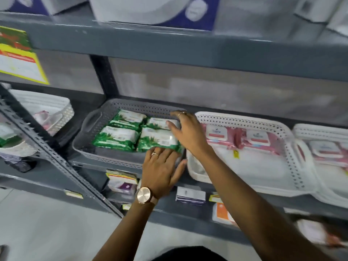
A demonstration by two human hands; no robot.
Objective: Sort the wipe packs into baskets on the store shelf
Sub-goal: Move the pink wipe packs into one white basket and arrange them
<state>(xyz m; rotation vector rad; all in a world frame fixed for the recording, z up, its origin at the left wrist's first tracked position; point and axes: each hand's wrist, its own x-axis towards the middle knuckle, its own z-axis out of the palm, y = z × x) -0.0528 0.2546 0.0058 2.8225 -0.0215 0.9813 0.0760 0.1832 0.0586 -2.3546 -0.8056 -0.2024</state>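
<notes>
A grey perforated basket (90, 129) on the middle shelf holds several green wipe packs (116, 138) laid flat in two rows. My left hand (162, 166), with a watch on its wrist, lies flat on the basket's front right corner, fingertips touching the nearest green pack (158, 139). My right hand (186, 132) hovers over the basket's right side, fingers spread, touching the back right green pack (160, 123). Neither hand grips anything. To the right, a white perforated basket (290, 159) holds pink wipe packs (258, 138) along its back.
Another white basket (320, 132) with pink packs stands at the far right. At the left stands a white basket (62, 113) behind a slanted grey metal upright (47, 146). Boxes fill the top shelf, small packets the lower shelf (190, 196).
</notes>
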